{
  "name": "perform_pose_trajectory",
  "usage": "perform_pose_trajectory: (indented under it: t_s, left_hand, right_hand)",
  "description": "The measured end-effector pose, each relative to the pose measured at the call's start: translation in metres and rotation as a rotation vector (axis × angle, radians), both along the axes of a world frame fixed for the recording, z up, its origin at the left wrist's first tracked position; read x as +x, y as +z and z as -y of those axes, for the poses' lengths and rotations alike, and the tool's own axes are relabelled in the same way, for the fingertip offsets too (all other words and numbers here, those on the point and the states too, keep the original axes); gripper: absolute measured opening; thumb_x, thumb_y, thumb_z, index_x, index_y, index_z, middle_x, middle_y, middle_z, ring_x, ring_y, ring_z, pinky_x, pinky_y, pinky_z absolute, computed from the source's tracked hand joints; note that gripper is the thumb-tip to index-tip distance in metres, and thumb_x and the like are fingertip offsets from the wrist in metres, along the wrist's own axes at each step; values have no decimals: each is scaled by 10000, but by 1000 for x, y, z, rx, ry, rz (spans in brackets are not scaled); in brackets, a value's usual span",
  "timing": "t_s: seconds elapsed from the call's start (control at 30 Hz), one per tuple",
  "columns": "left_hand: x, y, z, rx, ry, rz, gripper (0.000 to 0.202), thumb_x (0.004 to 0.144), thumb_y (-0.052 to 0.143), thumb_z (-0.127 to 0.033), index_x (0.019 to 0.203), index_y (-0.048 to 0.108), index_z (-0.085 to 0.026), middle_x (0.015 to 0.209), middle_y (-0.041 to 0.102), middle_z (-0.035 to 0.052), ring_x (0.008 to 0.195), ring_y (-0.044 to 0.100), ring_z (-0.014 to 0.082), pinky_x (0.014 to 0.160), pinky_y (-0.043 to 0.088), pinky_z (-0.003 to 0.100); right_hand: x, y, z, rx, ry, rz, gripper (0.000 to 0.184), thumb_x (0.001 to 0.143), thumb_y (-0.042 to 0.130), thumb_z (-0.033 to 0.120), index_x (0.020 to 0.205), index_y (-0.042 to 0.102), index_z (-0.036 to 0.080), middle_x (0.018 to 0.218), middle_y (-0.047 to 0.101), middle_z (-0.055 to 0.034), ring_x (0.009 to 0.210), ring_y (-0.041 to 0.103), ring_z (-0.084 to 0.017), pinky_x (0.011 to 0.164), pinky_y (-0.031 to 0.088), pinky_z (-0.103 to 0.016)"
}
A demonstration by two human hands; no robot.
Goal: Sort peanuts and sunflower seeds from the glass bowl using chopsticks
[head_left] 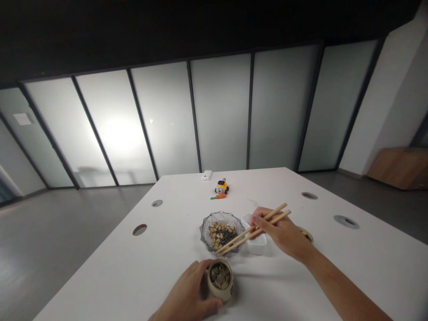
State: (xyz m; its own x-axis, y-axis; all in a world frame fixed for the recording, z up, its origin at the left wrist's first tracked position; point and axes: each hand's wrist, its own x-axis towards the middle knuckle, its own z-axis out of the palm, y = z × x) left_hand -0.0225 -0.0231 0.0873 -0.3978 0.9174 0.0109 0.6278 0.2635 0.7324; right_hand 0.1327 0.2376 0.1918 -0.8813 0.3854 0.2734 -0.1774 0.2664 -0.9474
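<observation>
My left hand (192, 292) is wrapped round a small beige cup (223, 293) near the table's front edge. Striped sunflower seeds (221, 276) lie inside it. In my right hand (281, 234) is a pair of wooden chopsticks (249, 234), whose tips are close together over the near rim of a clear scalloped glass bowl (204, 238). Pistachios (216, 232) and dark seeds (229, 235) fill the bowl's bottom. Whether the tips pinch anything is too small to tell. A white plastic container (257, 246) stands beside the bowl, partly hidden by my right hand.
Beyond the bowl, a yellow toy car (221, 186) and an orange-handled toy screwdriver (219, 196) lie on the white table (167, 267). A white box-shaped device (206, 175) sits at the far edge. Another small dish (306, 234) is partly behind my right wrist. Round holes pierce the tabletop.
</observation>
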Motion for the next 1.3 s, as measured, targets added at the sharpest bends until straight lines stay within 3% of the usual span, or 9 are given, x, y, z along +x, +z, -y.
perform_pose_trajectory:
  t_s: [0.13, 0.3, 0.37, 0.73, 1.1, 1.3]
  left_hand:
    - [1, 2, 0, 4, -5, -2, 715, 753, 891, -411, 1402, 641, -242, 1302, 721, 103, 1174, 641, 341, 1043, 485, 394]
    - [0, 0, 1, 13, -13, -13, 713, 779, 867, -492, 1411, 629, -264, 1310, 720, 93, 1167, 641, 338, 1047, 488, 393]
    - [-1, -2, 1, 21, -19, -13, 724, 781, 863, -509, 1418, 624, -261, 1310, 722, 96, 1155, 645, 337, 1040, 492, 392]
    - [-1, -1, 1, 16, -15, -16, 691, 769, 873, -441, 1393, 637, -258, 1273, 724, 93, 1134, 645, 330, 1018, 490, 393]
    - [-1, 1, 0, 22, -21, -9, 690, 775, 864, -467, 1391, 635, -254, 1296, 721, 99, 1151, 641, 340, 1040, 482, 395]
    - [-1, 0, -1, 13, -13, -2, 709, 763, 873, -424, 1405, 627, -251, 1321, 717, 102, 1189, 632, 345, 1050, 474, 395]
  right_hand:
    - [-2, -6, -10, 110, -176, -71, 524, 937, 638, 728, 844, 710, 217, 841, 695, -49, 819, 770, -261, 754, 681, -387]
    - [-9, -19, -15, 563, -373, -77, 449, 1054, 520, 544, 777, 696, 238, 807, 669, -47, 741, 684, -230, 732, 583, -370]
    - [-12, -25, -13, 645, -377, -67, 440, 1071, 498, 486, 755, 683, 242, 787, 668, -39, 731, 670, -224, 729, 546, -362]
    - [-21, -42, -9, 605, -287, -26, 388, 1068, 511, 456, 832, 723, 232, 848, 704, -45, 782, 685, -221, 743, 520, -342]
    - [-16, -36, -4, 482, -207, -1, 486, 1048, 547, 600, 878, 804, 223, 923, 752, -83, 865, 719, -253, 796, 544, -367]
    - [-15, -32, -5, 511, -232, -10, 515, 1045, 541, 612, 827, 793, 219, 880, 754, -82, 829, 712, -250, 792, 555, -375]
